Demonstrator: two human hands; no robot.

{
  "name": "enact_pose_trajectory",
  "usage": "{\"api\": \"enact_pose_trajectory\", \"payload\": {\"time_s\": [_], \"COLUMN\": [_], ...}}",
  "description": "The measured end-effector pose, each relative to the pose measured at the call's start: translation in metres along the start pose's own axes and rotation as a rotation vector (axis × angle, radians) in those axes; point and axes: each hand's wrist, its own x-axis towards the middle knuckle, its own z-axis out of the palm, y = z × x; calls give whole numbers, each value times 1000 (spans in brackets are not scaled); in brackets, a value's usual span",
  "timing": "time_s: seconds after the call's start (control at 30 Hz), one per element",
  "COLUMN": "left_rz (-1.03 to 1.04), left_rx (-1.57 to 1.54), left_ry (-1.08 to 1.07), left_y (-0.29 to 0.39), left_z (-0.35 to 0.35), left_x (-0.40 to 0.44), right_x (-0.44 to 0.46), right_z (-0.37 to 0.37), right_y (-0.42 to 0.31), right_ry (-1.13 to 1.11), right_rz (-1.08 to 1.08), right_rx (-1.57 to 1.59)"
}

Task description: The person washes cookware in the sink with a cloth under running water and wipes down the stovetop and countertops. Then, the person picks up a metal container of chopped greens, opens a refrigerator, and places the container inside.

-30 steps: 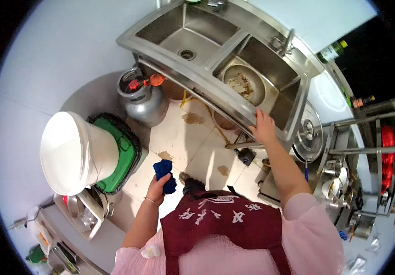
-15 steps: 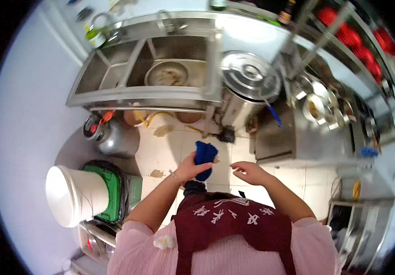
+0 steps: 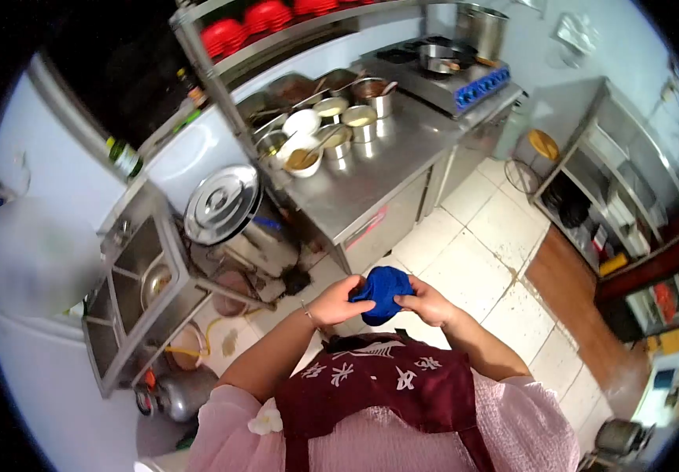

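Observation:
A bunched blue cloth [image 3: 384, 294] is held in front of my apron [image 3: 379, 377], between both hands. My left hand [image 3: 341, 302] grips its left side, thumb across the front. On the other side, my right hand [image 3: 427, 301] pinches the cloth's right edge, with its fingers partly hidden behind the fabric. Beyond the cloth lie the tiled floor and a steel counter [image 3: 394, 169].
Pots and bowls of food, including a white bowl [image 3: 303, 161], stand on the counter beside a stove [image 3: 434, 67]. A large lidded steel pot [image 3: 223, 203] and a sink [image 3: 138, 252] are left. A shelf rack [image 3: 615, 173] stands right.
My view has turned right, from the sink toward the counter and stove. My right hand, free before, has come to the cloth and taken hold of it.

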Motion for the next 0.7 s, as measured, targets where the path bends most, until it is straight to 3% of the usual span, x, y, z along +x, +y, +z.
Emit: {"api": "enact_pose_trajectory", "payload": {"time_s": [0.07, 0.13, 0.17, 0.27, 0.4, 0.53, 0.7], "left_rz": [-13, -227, -242, -200, -214, -111, -5], "left_rx": [-12, -377, -592, -677, -842, -1001, -1097], "left_ry": [-58, 55, 149, 142, 254, 303, 411], "left_y": [3, -10, -16, -28, -36, -37, -36], "left_z": [1, -2, -1, -18, -38, -70, -114], "left_x": [24, 52, 65, 96, 154, 222, 310], "right_x": [-7, -5, -6, 10, 48, 97, 149], "right_z": [-24, -45, -52, -81, -134, -179, -228], "right_y": [-1, -6, -13, -38, -66, -111, -179], "right_ry": [92, 110, 178, 301, 62, -51, -33], "right_rz": [-52, -81, -60, 33, -45, 233, 275], "right_rx": [-73, -113, -108, -182, -805, -758, -928]}}
